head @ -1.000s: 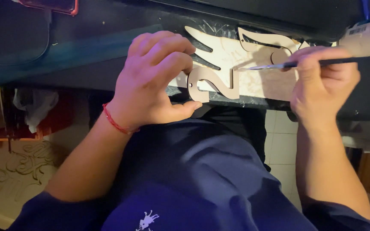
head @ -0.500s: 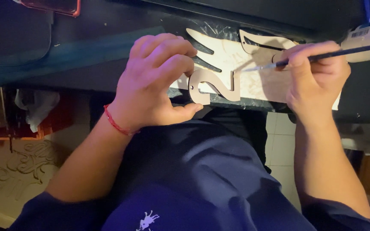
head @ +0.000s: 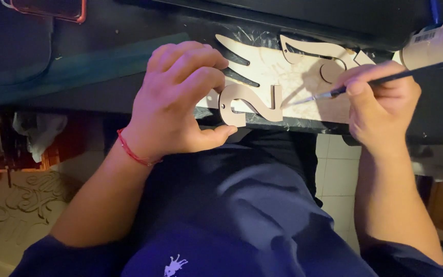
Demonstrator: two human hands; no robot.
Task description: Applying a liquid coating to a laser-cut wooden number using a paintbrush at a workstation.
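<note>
My left hand (head: 180,100) pinches a small curved wooden cutout (head: 249,105) between thumb and fingers at the near edge of the dark table (head: 93,90). My right hand (head: 380,105) grips a thin dark-handled paintbrush (head: 385,79), and its pale tip touches the cutout's right end. Under both lies a pale wing-shaped wooden sheet (head: 283,72) with feather-like points.
A pale cylindrical tube (head: 431,46) lies at the table's far right. A red-edged flat device (head: 47,7) sits at the far left. Carved wooden ornament pieces (head: 21,210) lie on the floor at lower left. My dark-clothed lap (head: 242,205) fills the foreground.
My right hand has drawn the brush back to the right and tilted it, so the tip now meets the cutout's right end. The left hand has kept its grip.
</note>
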